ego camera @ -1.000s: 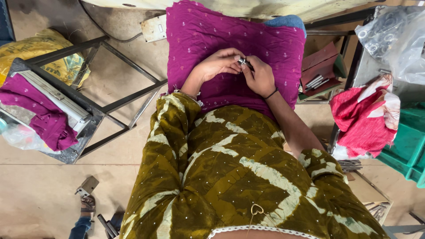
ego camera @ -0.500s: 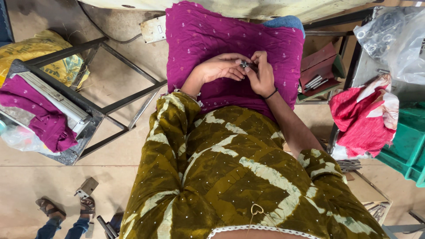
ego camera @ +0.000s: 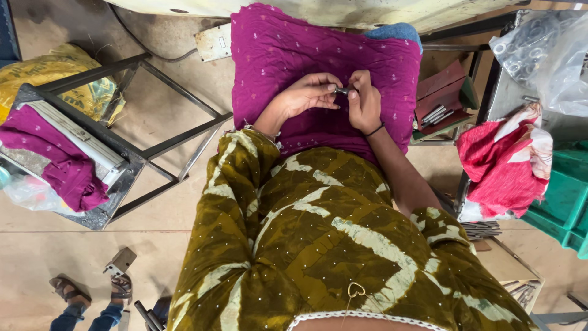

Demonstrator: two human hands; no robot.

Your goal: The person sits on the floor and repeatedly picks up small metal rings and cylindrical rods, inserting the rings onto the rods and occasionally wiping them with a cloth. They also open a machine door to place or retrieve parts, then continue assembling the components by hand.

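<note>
Both hands meet over the magenta cloth (ego camera: 288,55) on the lap: the left hand (ego camera: 308,95) and right hand (ego camera: 364,101) pinch a small dark metal piece (ego camera: 341,91) between curled fingertips, which hide most of its shape. At the bottom left, another person's sandalled feet (ego camera: 92,293) are cut off by the frame edge.

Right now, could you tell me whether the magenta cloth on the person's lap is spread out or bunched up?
Spread out: the magenta cloth lies flat across the lap, under the left hand and right hand, which pinch a small metal part.
</note>
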